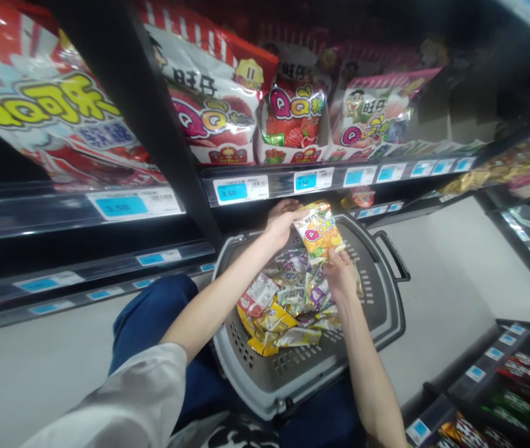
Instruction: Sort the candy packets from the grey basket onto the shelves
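Over a grey shopping basket point(381, 292), both hands hold an orange and yellow bag of gummy candy point(320, 227), its printed front facing up. My left hand point(285, 219) grips its upper left corner, fingers partly hidden behind the shelf side. At the lower right edge, my right hand point(341, 269) pinches the bag between thumb and fingers. Beneath the hands lie several snack packets in the basket, among them yellow packets point(274, 318), a red and white packet point(259, 295) and green and purple packets point(293, 292).
A dark shelf edge point(283, 186) with price tags runs just beyond the basket. Large gummy bags point(213, 93) stand in card boxes on it. A dark upright post point(148, 106) divides the shelf. More shelves with snacks point(517, 398) stand at right, across a pale floor point(451, 261).
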`<action>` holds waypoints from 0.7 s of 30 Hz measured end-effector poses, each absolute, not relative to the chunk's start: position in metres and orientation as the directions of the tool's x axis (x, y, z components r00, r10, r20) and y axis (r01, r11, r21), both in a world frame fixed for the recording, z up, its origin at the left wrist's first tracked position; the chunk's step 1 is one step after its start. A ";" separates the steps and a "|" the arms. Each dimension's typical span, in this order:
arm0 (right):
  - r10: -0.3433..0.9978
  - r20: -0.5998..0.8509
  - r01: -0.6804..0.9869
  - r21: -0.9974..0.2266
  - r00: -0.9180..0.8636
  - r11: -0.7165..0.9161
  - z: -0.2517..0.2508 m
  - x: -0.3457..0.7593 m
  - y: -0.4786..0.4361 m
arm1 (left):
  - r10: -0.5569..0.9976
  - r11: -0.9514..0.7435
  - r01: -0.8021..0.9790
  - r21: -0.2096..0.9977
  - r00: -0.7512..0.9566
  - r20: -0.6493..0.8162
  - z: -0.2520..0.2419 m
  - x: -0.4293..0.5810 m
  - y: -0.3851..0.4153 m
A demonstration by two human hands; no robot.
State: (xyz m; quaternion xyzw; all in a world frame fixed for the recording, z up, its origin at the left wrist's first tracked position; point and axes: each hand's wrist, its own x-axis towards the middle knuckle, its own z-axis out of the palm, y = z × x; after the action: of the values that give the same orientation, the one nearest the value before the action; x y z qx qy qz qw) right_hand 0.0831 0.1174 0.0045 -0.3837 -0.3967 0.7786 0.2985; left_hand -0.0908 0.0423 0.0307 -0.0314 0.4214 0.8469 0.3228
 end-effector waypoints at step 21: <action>0.860 -0.010 -0.019 -1.000 -0.511 -0.023 -0.002 0.087 0.123 | 0.544 -0.473 -0.594 0.651 -0.778 -0.314 0.032 -0.090 0.042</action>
State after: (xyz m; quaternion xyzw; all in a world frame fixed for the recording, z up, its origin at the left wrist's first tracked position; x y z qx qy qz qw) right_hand 0.0870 0.1227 -0.0025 -0.3477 -0.6042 0.6248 0.3516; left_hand -0.0901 0.0421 0.0324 -0.0314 0.3916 0.8577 0.3317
